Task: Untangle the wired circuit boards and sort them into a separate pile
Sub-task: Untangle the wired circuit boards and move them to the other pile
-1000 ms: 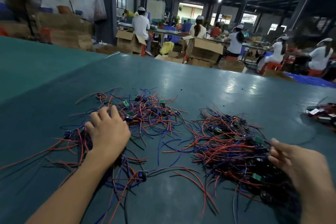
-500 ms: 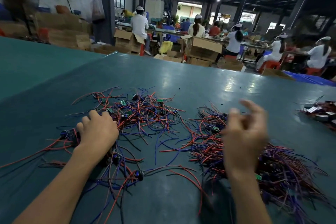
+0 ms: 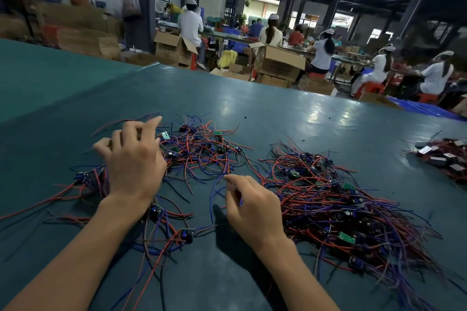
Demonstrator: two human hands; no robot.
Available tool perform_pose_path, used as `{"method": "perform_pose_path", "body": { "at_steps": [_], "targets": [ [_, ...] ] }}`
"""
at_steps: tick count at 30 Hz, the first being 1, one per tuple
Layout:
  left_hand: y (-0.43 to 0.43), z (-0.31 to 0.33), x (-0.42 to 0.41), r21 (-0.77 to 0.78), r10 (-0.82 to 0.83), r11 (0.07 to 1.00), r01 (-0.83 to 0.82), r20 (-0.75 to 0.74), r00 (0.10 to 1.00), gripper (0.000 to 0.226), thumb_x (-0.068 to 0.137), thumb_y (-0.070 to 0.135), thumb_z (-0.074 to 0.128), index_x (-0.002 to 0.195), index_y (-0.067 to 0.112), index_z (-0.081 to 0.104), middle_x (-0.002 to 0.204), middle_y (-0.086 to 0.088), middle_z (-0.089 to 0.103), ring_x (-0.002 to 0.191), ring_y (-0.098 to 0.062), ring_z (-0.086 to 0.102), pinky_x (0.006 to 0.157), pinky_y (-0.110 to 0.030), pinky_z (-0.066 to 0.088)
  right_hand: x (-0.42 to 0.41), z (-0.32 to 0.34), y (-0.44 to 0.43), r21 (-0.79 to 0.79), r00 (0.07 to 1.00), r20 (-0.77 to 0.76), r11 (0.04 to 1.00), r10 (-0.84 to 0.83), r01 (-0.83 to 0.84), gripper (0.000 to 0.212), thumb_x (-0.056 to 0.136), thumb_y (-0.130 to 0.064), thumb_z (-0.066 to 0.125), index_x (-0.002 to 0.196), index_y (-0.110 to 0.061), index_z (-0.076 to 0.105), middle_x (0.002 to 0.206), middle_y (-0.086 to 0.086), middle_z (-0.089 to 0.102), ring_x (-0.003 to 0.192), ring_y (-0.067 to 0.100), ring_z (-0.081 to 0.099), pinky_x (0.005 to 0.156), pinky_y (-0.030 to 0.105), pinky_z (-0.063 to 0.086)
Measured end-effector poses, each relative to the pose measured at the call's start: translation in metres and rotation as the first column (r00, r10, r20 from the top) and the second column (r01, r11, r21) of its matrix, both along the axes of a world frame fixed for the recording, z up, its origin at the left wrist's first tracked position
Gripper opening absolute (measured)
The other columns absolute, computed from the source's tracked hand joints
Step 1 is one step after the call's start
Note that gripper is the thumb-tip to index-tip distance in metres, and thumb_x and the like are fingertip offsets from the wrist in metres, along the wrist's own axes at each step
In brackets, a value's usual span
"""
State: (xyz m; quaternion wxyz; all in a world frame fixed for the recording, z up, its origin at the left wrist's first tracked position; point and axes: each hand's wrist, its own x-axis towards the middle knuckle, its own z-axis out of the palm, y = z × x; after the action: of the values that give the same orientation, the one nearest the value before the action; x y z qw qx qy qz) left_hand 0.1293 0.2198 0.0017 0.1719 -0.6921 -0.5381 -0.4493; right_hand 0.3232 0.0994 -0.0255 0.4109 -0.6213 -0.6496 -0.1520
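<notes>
Wired circuit boards point(image 3: 197, 151): tangle by the bench's point(image 3: 252, 108) near edge, left of the sorted pile point(image 3: 336, 209). Light; wires limp and likely to snag; boards stiff, so best gripped there.
Left hand point(image 3: 134, 161): fingers spread, bent over tangle.
Right hand point(image 3: 255, 209): fingers curled beside blue wire point(image 3: 214, 192); cannot tell if pinching.

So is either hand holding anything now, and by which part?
The right hand seems to pinch a blue wire partway along its length. The left hand hovers over the tangled pile, fingers blurred; a hold cannot be told.
</notes>
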Motion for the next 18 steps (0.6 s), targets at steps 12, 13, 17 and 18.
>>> {"method": "perform_pose_path", "body": {
  "at_steps": [12,13,17,18],
  "targets": [
    [-0.037,-0.002,0.039,0.127,-0.797,0.568,0.813,-0.165,0.582,0.054,0.089,-0.009,0.068,0.139,0.006,0.058,0.105,-0.013,0.062,0.091,-0.032,0.062,0.085,-0.044,0.052,-0.001,0.018,-0.001,0.076,0.292,-0.926,0.877,0.238,-0.474,0.030,0.084,-0.044,0.076,0.096,-0.018,0.080,0.065,0.002,0.055,0.048,0.013,0.041,0.042,0.018,0.028],
    [-0.040,-0.002,0.041,0.094,-0.828,0.528,0.844,-0.163,0.536,0.056,0.089,-0.010,0.067,0.141,0.007,0.055,0.107,-0.014,0.061,0.094,-0.031,0.062,0.088,-0.041,0.052,0.001,0.020,-0.001,0.073,0.244,-0.944,0.861,0.222,-0.503,0.023,0.084,-0.042,0.078,0.088,-0.019,0.079,0.064,0.003,0.053,0.049,0.013,0.040,0.043,0.019,0.023],
    [-0.046,-0.002,0.045,0.036,-0.878,0.459,0.887,-0.133,0.460,0.065,0.086,-0.010,0.071,0.143,0.010,0.045,0.112,-0.015,0.063,0.102,-0.027,0.063,0.096,-0.033,0.051,0.004,0.023,-0.003,0.111,0.073,-0.981,0.823,0.182,-0.557,0.021,0.079,-0.035,0.079,0.093,-0.019,0.079,0.066,-0.004,0.057,0.055,0.011,0.044,0.053,0.024,0.023],
    [-0.046,-0.003,0.045,0.033,-0.879,0.462,0.886,-0.115,0.463,0.066,0.085,-0.010,0.072,0.142,0.010,0.045,0.114,-0.015,0.063,0.104,-0.026,0.064,0.097,-0.033,0.051,0.005,0.024,-0.003,0.133,0.030,-0.983,0.816,0.181,-0.563,0.027,0.076,-0.033,0.083,0.098,-0.017,0.079,0.069,-0.005,0.062,0.056,0.009,0.048,0.052,0.021,0.030]
  ]
}}
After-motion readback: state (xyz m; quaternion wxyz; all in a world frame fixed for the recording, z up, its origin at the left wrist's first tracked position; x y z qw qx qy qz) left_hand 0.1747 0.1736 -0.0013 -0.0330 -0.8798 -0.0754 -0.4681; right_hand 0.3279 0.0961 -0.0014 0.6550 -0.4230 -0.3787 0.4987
